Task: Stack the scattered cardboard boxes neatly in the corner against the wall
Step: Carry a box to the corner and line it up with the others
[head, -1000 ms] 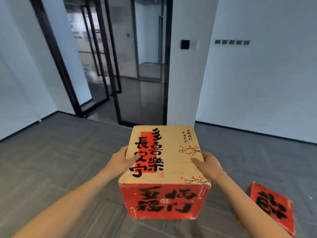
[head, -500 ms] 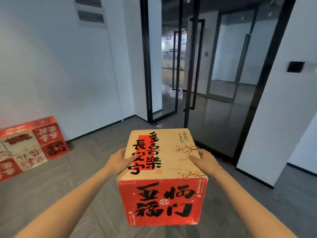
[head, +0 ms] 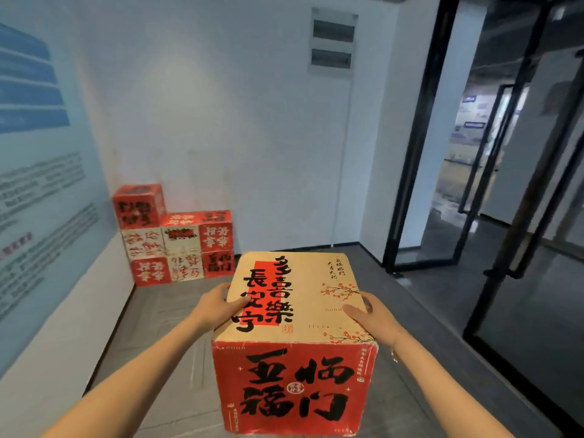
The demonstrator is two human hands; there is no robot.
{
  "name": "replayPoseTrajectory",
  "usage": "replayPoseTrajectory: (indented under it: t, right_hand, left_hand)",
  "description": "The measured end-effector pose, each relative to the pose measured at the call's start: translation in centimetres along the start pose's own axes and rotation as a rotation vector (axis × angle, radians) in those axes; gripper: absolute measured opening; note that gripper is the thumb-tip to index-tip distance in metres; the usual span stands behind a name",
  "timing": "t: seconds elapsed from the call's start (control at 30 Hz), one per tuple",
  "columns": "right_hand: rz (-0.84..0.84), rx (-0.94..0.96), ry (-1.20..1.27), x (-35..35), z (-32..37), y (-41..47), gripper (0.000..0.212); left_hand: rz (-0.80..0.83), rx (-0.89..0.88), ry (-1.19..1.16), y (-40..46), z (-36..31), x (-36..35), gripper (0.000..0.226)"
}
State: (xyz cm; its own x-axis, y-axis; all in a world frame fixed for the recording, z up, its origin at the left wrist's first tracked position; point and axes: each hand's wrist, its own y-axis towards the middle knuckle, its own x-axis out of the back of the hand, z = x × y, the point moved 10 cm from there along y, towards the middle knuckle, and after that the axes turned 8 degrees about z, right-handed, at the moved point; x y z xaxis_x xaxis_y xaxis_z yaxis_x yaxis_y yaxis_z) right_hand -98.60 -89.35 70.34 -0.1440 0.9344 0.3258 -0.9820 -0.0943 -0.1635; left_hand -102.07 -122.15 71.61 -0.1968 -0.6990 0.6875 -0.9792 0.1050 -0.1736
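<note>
Between both palms | box (head: pixel 294 339) clamped | left hand (head: pixel 215 306) and right hand (head: pixel 373 314) gripping its sides

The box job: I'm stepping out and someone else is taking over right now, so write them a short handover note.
Left hand and right hand: each pressed on a side of the carried box, held off the floor.
Stack: in the corner where the two walls meet, ahead and to the left; three columns, the left one a box taller.
Done: several boxes stacked.
Left: carry this box over and set it on a lower column, edges flush. No other loose boxes show in this view.
</note>
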Motion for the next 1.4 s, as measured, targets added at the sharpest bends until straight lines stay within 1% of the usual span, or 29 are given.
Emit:
replayPoseTrajectory:
  t: [0.13,0.23,0.37,0.4,0.47,0.5,0.57,0.6,0.67,0.83,1.0,1.1,1.17,1.2,1.27,1.3,1.33,1.4]
  right_hand:
    - [0.105,0.036,0.001,-3.0,2.5,7.9,0.056]
    - [0.171,0.038,-0.013,-5.6,4.0,13.2,0.062]
    - [0.245,0.032,-0.050,-9.4,5.7,20.0,0.062]
    - [0.264,0.033,-0.063,-10.5,6.3,21.7,0.062]
    - [0.288,0.044,-0.083,-12.7,7.7,25.2,0.059]
    - [0.295,0.050,-0.090,-13.8,8.5,27.0,0.058]
    - [0.308,0.056,-0.105,-16.1,9.9,30.4,0.055]
    - [0.311,0.058,-0.111,-17.2,10.5,32.2,0.054]
    - [0.310,0.062,-0.112,-19.2,12.0,35.9,0.055]
    - [0.321,0.053,-0.121,-23.5,15.6,43.9,0.055]
    - [0.313,0.041,-0.106,-26.1,17.7,51.3,0.056]
    - [0.311,0.024,-0.106,-27.6,18.6,55.9,0.050]
    - [0.315,0.028,-0.120,-28.5,19.1,59.2,0.032]
    - [0.315,0.031,-0.130,-28.8,19.5,60.9,0.024]
    - [0.306,0.042,-0.138,-29.5,20.3,64.8,0.024]
    - [0.304,0.044,-0.143,-29.8,20.7,67.0,0.026]
    - [0.308,0.043,-0.146,-30.1,21.2,69.1,0.028]
    - [0.318,0.039,-0.132,-30.9,22.3,73.3,0.024]
  left_hand:
    - [-0.094,0.063,-0.048,3.1,3.0,4.2,0.061]
    - [-0.165,0.082,-0.060,5.4,5.0,7.2,0.052]
    - [-0.187,0.123,-0.055,8.7,8.7,10.5,0.041]
    - [-0.181,0.137,-0.061,9.9,10.1,11.4,0.040]
    - [-0.176,0.163,-0.078,12.4,12.6,13.5,0.049]
    - [-0.176,0.168,-0.077,13.7,13.5,14.7,0.050]
    - [-0.179,0.174,-0.079,16.4,15.1,17.2,0.041]
    - [-0.185,0.172,-0.082,17.6,15.5,18.4,0.040]
    - [-0.192,0.171,-0.068,20.5,17.0,21.0,0.042]
    - [-0.196,0.191,-0.116,27.5,20.7,26.9,0.048]
    - [-0.220,0.208,-0.153,33.7,23.0,31.0,0.056]
    - [-0.195,0.189,-0.184,38.1,24.5,32.9,0.054]
    - [-0.179,0.198,-0.188,41.5,26.1,34.0,0.071]
    - [-0.180,0.202,-0.178,43.0,26.7,34.5,0.070]
    - [-0.191,0.199,-0.165,46.3,27.5,35.8,0.049]
    - [-0.194,0.198,-0.169,48.0,27.8,36.4,0.044]
    - [-0.191,0.196,-0.170,49.9,28.2,37.1,0.042]
    - [-0.183,0.198,-0.165,53.8,29.1,38.7,0.039]
